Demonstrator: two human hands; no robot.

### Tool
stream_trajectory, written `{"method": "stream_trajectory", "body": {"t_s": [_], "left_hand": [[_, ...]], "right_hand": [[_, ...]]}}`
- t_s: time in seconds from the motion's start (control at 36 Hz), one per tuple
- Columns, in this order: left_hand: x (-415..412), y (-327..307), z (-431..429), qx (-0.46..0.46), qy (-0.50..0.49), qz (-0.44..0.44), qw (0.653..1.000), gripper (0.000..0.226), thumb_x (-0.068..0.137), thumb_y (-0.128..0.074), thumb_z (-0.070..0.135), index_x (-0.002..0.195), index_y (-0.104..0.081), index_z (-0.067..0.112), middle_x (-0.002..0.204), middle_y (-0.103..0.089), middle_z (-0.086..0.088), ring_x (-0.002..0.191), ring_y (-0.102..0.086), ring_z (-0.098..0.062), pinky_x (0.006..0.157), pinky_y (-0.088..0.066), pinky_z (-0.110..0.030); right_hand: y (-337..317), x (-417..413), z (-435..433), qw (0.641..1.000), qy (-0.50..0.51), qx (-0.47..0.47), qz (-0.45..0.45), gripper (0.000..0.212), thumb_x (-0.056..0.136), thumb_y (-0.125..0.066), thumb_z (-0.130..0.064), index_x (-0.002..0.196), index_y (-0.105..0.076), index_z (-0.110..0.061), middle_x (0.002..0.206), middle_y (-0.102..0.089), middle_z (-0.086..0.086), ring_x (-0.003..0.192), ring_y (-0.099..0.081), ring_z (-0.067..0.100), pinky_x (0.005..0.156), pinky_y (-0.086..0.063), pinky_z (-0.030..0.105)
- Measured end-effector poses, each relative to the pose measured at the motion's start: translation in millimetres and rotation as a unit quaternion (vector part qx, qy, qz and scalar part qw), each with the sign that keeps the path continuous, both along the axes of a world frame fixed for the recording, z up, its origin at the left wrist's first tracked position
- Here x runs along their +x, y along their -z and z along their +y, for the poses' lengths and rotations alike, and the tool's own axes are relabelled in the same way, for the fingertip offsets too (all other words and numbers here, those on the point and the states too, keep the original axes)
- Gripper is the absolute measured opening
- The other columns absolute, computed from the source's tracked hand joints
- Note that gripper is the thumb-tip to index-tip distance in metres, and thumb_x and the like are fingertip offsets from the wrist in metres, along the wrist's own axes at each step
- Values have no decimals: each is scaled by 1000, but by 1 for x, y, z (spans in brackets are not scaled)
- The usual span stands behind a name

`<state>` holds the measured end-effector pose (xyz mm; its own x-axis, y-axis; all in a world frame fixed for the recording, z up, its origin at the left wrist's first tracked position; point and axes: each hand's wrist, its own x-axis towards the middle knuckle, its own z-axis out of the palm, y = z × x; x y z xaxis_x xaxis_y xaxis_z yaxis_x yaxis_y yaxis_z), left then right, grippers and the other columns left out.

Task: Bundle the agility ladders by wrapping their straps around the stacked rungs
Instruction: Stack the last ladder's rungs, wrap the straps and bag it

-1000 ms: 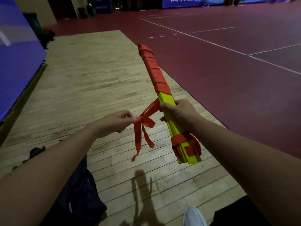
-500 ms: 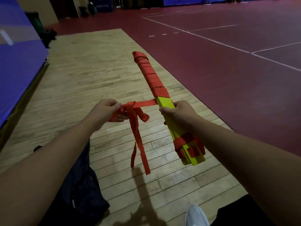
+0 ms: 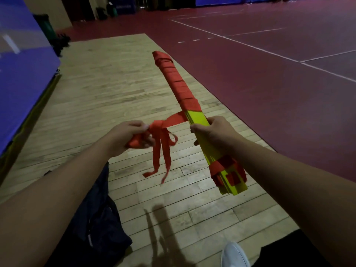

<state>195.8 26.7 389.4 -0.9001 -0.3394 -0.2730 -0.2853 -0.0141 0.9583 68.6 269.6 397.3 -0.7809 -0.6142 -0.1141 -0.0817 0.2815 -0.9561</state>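
A stack of yellow ladder rungs (image 3: 198,118) points away from me, held in the air. Red strap is wound tightly round its far half (image 3: 177,81) and bunched round the near end (image 3: 227,170). My right hand (image 3: 213,133) grips the bare yellow middle of the stack. My left hand (image 3: 131,135) grips the gathered loose red strap (image 3: 161,130), which runs taut from the rungs to my fingers. Two loose strap ends (image 3: 161,162) hang down below that hand.
I stand on a pale wooden floor (image 3: 107,89) bordered by red court flooring (image 3: 269,78) on the right. A blue padded wall (image 3: 21,60) runs along the left. A dark bag (image 3: 98,218) lies by my feet, and a white shoe (image 3: 234,255) shows at the bottom.
My left hand has gathered more strap into its grip and pulled leftward, drawing the strap taut. The hanging ends swing lower. My right hand keeps its hold on the rungs.
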Motion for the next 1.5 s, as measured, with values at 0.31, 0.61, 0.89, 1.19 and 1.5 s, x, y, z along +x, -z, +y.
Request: {"method": "stream_trajectory", "body": {"t_s": [0.31,0.61,0.89,1.19,1.5], "left_hand": [[20,37,-71,-50,-401,-179,897,12,99,-47,-7,109,-52,-6,78,-55,-18,58,-63,-29,45,-55,-31],[-23,16,16,-17,77,125,989,94,72,-82,46,148,-38,12,146,-49,-4,141,-42,-20,119,-32,-37],[-25,9,30,116,171,140,968,74,77,-67,-7,138,-40,23,89,-69,4,76,-63,-12,72,-44,-29],[-18,-1,49,64,99,140,983,23,87,-56,-1,110,-62,-1,99,-71,-13,92,-70,-23,81,-57,-27],[5,22,-2,-190,277,-273,901,22,101,-55,20,113,-64,5,92,-76,-7,89,-74,-20,85,-56,-32]], "right_hand": [[-4,2,-1,1000,-3,-12,22,31,92,-72,-25,105,-66,2,95,-74,20,64,-75,21,47,-52,25],[-23,22,-7,989,-144,0,47,27,95,-68,-25,108,-68,-2,77,-76,-2,62,-72,16,54,-56,26],[-29,18,2,974,-203,-22,-95,16,97,-61,-21,97,-62,-6,70,-71,3,52,-60,14,49,-50,23],[-29,19,-2,958,-263,-36,-110,17,96,-60,-19,96,-63,-2,86,-65,14,49,-56,15,46,-47,22],[-23,5,4,983,-160,-58,-67,17,95,-63,-21,90,-64,-5,80,-66,8,53,-60,16,51,-50,25]]}}
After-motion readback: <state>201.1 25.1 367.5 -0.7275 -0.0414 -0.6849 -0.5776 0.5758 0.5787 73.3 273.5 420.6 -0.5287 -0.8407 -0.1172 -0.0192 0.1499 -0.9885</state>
